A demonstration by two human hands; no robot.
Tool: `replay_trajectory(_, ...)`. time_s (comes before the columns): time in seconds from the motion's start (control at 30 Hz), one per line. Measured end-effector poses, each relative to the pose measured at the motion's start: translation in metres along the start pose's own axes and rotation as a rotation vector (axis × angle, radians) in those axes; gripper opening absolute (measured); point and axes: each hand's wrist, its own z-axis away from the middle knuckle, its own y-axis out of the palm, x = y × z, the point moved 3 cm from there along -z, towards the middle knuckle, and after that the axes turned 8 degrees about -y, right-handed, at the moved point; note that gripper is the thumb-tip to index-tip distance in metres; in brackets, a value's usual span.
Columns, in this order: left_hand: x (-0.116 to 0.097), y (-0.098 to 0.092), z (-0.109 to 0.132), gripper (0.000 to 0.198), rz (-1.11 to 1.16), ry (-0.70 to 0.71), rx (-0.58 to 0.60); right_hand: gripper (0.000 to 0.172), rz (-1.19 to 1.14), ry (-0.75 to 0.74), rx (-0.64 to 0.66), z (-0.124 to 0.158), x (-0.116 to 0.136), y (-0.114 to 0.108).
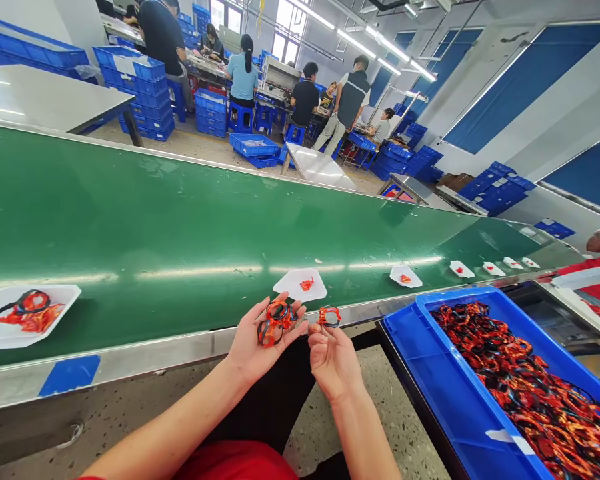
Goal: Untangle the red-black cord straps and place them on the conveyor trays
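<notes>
My left hand (253, 343) is palm up at the belt's near edge, cradling a few orange-and-black ring-shaped pieces (278, 321) with its fingers loosely curled around them. Beside it, my right hand (334, 363) pinches one similar orange-and-black ring-shaped piece (330, 317) between thumb and fingertips. Just beyond both hands, a white tray (291, 283) with small orange-red bits (307, 285) rests on the green conveyor belt (190, 220). Farther left, another white tray (0, 333) holds a black-and-orange ring piece on top of orange bits.
A blue bin (420, 373) full of orange-and-black pieces (535, 387) stands to my right. Several white trays, such as one tray (399, 270), line the belt's right part. A metal rail (180, 357) edges the belt. People and stacked blue crates (143, 100) are beyond it.
</notes>
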Motion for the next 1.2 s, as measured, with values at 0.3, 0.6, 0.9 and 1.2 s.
replay_trajectory(0.3, -0.002, 0.0, 0.005, 0.039, -0.007, 0.018, -0.01, 0.006, -0.035, 0.036, 0.026, 0.001, -0.001, 0.002)
replay_trajectory(0.6, -0.015, -0.006, 0.018, 0.039, 0.001, 0.08, -0.01, 0.019, 1.355, -0.991, 0.094, -0.029, 0.019, 0.047)
replay_trajectory(0.9, -0.017, -0.007, 0.025, 0.038, 0.009, 0.097, 0.017, 0.025, 1.72, -1.051, 0.295, -0.008, 0.014, 0.064)
replay_trajectory(1.2, -0.006, -0.003, 0.021, 0.032, -0.033, 0.052, 0.02, 0.037, 1.517, -0.921, 0.437, 0.024, -0.01, 0.032)
